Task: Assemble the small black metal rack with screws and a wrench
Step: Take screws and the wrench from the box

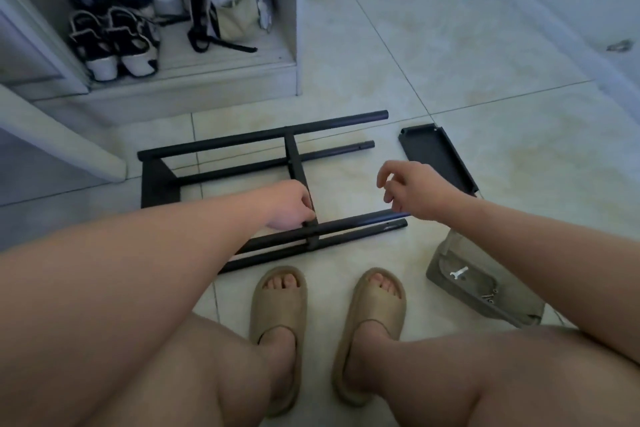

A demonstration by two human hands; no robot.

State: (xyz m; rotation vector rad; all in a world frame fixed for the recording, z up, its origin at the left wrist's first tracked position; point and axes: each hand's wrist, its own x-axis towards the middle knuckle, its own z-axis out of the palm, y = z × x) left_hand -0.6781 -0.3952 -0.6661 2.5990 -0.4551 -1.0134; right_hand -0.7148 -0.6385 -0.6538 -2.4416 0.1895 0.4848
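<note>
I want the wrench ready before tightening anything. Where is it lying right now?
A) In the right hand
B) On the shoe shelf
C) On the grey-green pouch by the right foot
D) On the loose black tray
C: the small silver wrench lies on top of the grey-green pouch, next to a few screws. There is no wrench in the right hand.

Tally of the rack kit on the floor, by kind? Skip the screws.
Black rack frame: 1
Loose black panel: 1
Wrench: 1
Grey-green pouch: 1
Total: 4
</note>
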